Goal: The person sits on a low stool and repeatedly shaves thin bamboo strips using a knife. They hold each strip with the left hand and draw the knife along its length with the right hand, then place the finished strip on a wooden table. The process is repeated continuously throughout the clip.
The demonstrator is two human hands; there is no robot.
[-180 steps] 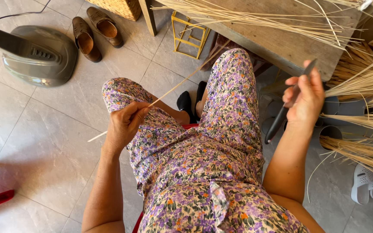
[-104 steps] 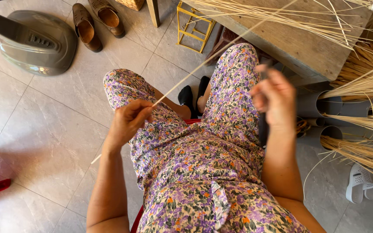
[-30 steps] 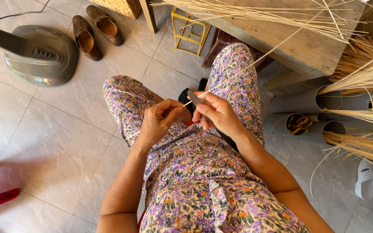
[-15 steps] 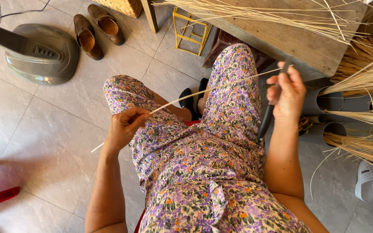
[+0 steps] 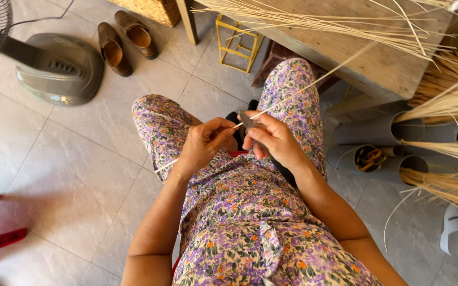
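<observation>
A home craft workshop: split-cane bundles on a wooden bench, shoes, tiled floor.

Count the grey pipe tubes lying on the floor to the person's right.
3 show: the top grey tube holding pale straws, a middle tube with dark scraps at its mouth, and a lower tube holding straws. The straw bundles may hide more.

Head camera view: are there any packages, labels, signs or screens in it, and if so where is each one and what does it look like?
No packages, labels, signs or screens show in this view.
Nearest to containers: grey tubes lying on the floor at right, round-mouthed, holding pale straw-coloured reed strips.
Woven basket at the top edge, tan, only its lower part visible.
</observation>
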